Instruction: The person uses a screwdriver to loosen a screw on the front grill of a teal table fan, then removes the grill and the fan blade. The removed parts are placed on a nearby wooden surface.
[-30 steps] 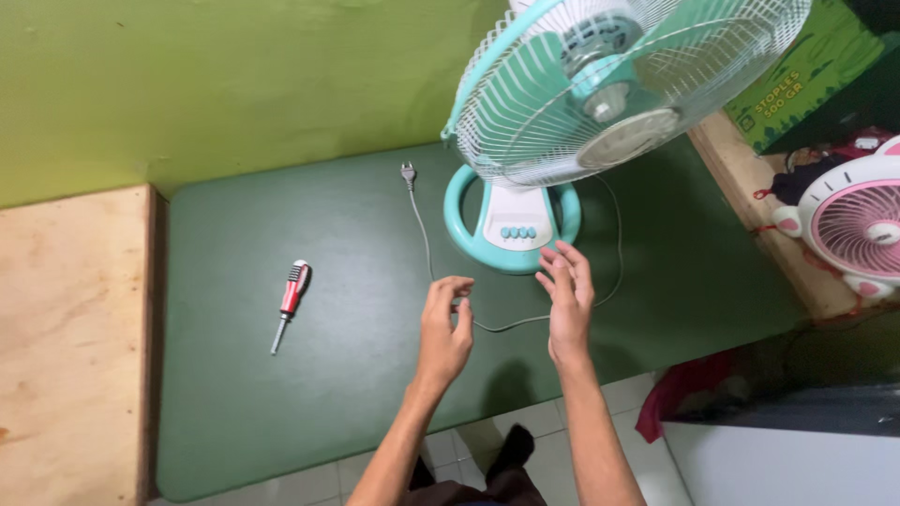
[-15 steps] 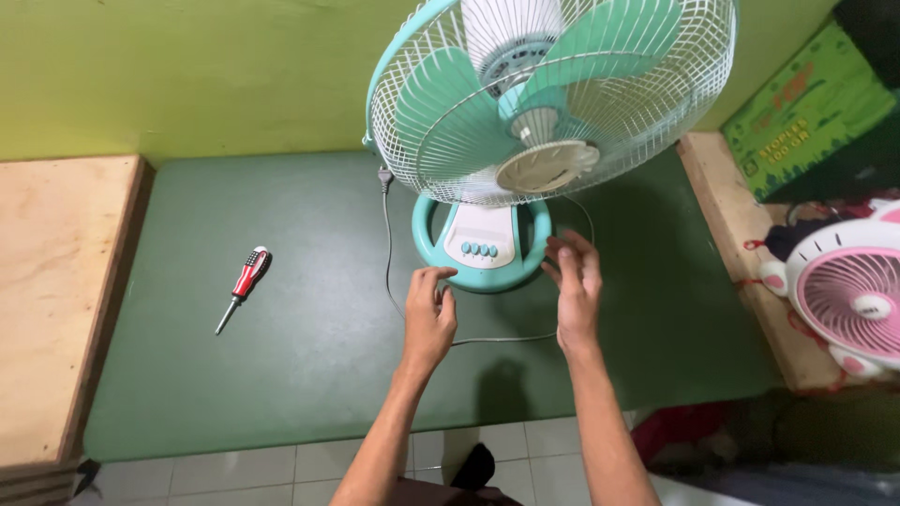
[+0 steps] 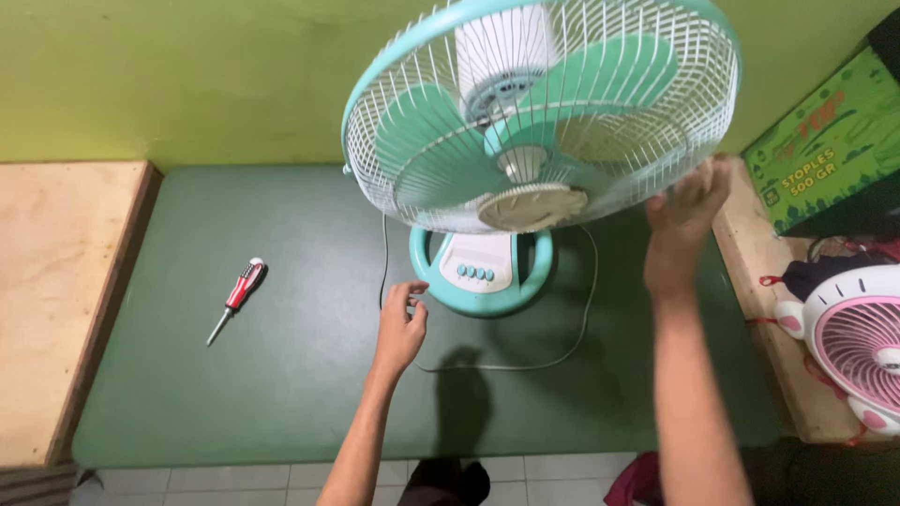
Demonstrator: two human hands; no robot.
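On the dark green surface [image 3: 234, 394], seen from the head camera, a teal and white desk fan with a white wire grille [image 3: 539, 112] is stood upright on its round teal base [image 3: 480, 276], close to the yellow-green wall. The right hand [image 3: 682, 225] is raised against the grille's lower right rim, its fingers spread apart and laid on the wires. The left hand [image 3: 401, 326] is held just beside the base's left edge, fingers loosely curled and clamped on nothing. A thin white cord [image 3: 562, 347] is looped behind the base. A red-handled screwdriver [image 3: 238, 296] is laid well apart to the left. A pink and white small fan [image 3: 858, 342] is seen at the right edge.
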